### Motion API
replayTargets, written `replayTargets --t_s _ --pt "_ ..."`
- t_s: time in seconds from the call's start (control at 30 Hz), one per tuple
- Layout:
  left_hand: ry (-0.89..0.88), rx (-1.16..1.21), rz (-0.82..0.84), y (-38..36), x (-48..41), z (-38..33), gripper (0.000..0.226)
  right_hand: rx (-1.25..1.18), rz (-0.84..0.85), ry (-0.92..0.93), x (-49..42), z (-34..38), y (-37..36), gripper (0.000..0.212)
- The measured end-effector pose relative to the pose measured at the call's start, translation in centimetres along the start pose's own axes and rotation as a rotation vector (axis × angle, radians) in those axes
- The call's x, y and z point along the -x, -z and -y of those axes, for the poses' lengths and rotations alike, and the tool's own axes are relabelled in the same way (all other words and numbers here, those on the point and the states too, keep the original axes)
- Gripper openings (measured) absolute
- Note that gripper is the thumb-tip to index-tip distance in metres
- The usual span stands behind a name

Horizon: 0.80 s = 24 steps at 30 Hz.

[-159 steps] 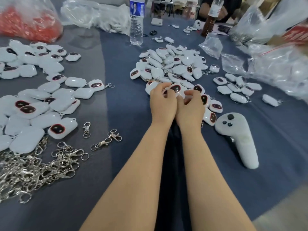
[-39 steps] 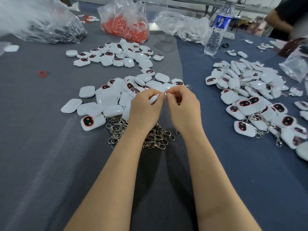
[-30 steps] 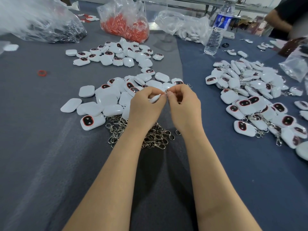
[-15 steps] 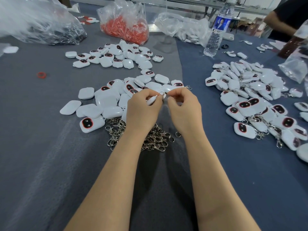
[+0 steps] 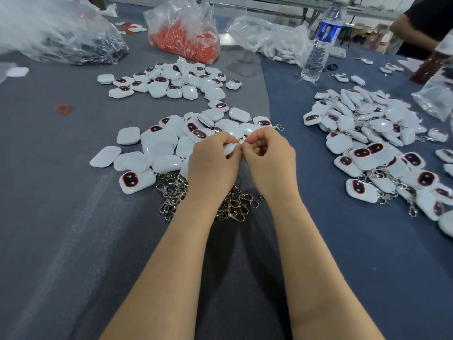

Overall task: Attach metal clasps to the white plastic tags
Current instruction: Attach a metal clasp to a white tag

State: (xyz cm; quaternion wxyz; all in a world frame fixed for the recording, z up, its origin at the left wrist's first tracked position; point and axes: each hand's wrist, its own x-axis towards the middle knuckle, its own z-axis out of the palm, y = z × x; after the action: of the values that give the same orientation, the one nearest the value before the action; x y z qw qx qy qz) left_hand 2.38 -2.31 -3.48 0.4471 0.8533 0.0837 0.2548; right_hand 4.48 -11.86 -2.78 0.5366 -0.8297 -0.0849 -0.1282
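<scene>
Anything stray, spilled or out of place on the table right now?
Only a small red ring, lying alone on the grey cloth at far left, well apart from the bag of red parts. The tags and clasps lie in their piles; nothing looks broken or spilled.

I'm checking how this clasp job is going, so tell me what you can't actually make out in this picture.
All head view.
1. Whether the clasp is hooked onto the white tag: too small, pinched between the left hand and right hand.
2. Middle of the clasp pile: hidden under both wrists.
3. Contents of the clear bag, top left: dark, blurred by plastic.
4. The second person: cut off by the top-right edge.
</scene>
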Motion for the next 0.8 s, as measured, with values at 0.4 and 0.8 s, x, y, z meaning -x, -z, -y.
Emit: replayTargets --t_s 0.4,0.8 --pt "0.004 -0.036 -0.001 -0.15 0.06 0.04 0.010 -0.001 0.000 -0.004 0.10 0.10 -0.06 0.012" --pt "-0.009 -0.068 0.000 -0.01 0.13 -0.03 0.010 0.037 0.038 -0.021 -0.17 -0.14 0.04 0.009"
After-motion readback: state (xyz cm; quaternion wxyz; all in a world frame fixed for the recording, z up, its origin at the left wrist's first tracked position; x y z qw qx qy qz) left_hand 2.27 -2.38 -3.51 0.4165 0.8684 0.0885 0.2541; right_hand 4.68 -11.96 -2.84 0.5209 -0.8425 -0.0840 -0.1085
